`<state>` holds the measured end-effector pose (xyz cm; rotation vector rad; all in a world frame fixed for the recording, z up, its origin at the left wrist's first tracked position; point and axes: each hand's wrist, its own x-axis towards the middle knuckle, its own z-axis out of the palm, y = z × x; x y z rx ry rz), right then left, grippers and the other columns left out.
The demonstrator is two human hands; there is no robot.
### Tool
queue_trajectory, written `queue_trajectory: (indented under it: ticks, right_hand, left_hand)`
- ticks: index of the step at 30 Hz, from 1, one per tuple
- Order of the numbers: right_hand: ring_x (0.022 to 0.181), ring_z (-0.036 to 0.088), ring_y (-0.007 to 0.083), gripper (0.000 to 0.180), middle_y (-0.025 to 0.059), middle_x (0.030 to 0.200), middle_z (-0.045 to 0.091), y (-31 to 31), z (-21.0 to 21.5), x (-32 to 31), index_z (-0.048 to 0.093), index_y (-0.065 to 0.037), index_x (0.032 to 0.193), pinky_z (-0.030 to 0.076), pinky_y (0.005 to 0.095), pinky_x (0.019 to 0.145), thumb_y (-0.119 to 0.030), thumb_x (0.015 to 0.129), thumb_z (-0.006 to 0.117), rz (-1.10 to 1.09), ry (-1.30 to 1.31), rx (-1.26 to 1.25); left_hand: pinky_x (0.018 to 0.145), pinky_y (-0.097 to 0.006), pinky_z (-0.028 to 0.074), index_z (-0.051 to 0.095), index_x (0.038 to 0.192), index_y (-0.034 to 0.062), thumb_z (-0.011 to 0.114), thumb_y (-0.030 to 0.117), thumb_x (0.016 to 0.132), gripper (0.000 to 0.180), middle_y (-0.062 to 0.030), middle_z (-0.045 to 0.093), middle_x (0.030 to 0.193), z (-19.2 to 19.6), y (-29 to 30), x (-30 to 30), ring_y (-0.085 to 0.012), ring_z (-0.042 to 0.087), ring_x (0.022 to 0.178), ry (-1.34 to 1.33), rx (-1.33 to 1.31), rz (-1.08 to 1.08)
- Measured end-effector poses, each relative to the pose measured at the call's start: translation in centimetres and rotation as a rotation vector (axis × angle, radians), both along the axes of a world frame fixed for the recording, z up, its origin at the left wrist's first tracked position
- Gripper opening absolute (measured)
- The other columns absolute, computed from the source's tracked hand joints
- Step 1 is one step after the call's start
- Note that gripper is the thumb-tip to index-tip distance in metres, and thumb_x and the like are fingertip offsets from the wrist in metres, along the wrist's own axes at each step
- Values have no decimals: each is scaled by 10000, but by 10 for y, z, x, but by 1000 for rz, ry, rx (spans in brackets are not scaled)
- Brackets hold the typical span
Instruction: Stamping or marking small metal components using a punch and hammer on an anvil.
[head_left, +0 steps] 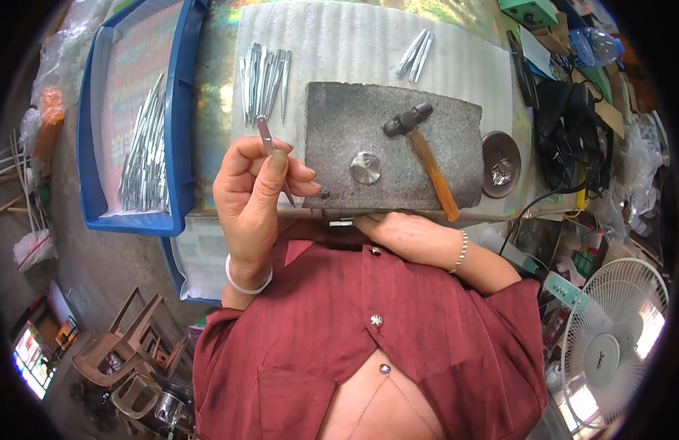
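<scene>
My left hand (253, 183) is raised at the left corner of a dark stone slab (398, 191), pinching a slim, pointed metal piece (265, 135) that looks like tweezers. Its broad rounded end points away from me and its thin tip shows below the fingers. At the slab's near edge my right hand (409, 236) is closed, with the end of a short silvery metal piece (340, 223) sticking out at its fingertips; most of those fingers are hidden. On the slab lie a hammer (425, 158) with a wooden handle and a round shiny metal disc (366, 168).
Beyond my left hand lies a bundle of slim metal pieces (265, 81); several more (415, 55) rest at the back. A blue tray (180, 147) on the left holds a pile of them. Right of the slab stand a small brown bowl (490, 183) and a white fan (611, 345).
</scene>
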<state>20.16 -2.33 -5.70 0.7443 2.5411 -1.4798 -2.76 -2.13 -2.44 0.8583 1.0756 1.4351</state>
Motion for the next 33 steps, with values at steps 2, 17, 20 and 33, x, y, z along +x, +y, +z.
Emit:
queue_trajectory:
  ticks: [2, 17, 20, 33]
  right_hand:
    - [867, 628, 374, 246, 227, 913, 616, -17, -20, -5, 510, 60, 1045, 498, 436, 732, -40, 824, 477, -21, 0, 144]
    - [705, 623, 275, 187, 122, 778, 577, -11, 46, -15, 527, 18, 968, 504, 356, 619, -74, 825, 607, -327, 240, 348]
    - [558, 595, 101, 78, 74, 772, 616, -1, 90, 0, 608, 12, 919, 467, 236, 510, -17, 847, 613, -520, 374, 12]
    - [571, 580, 79, 105, 88, 845, 591, 16, 84, -19, 530, 24, 999, 453, 184, 503, -55, 931, 540, -730, 739, -313]
  left_hand:
    - [594, -230, 506, 529, 1025, -10, 531, 115, 950, 146, -115, 647, 770, 3, -4, 2, -148, 639, 645, -34, -19, 22]
    - [666, -227, 535, 505, 1119, -32, 529, 62, 942, 202, -125, 656, 824, 10, -43, -10, -138, 649, 711, -104, 1, -32]
    - [683, -235, 539, 499, 1138, -35, 526, 49, 940, 216, -131, 653, 854, 16, -44, -5, -138, 648, 743, -97, -55, -102]
    - [781, -234, 517, 539, 1057, -31, 533, 0, 926, 135, -73, 637, 953, 24, -16, 25, -107, 616, 886, -30, 58, -408]
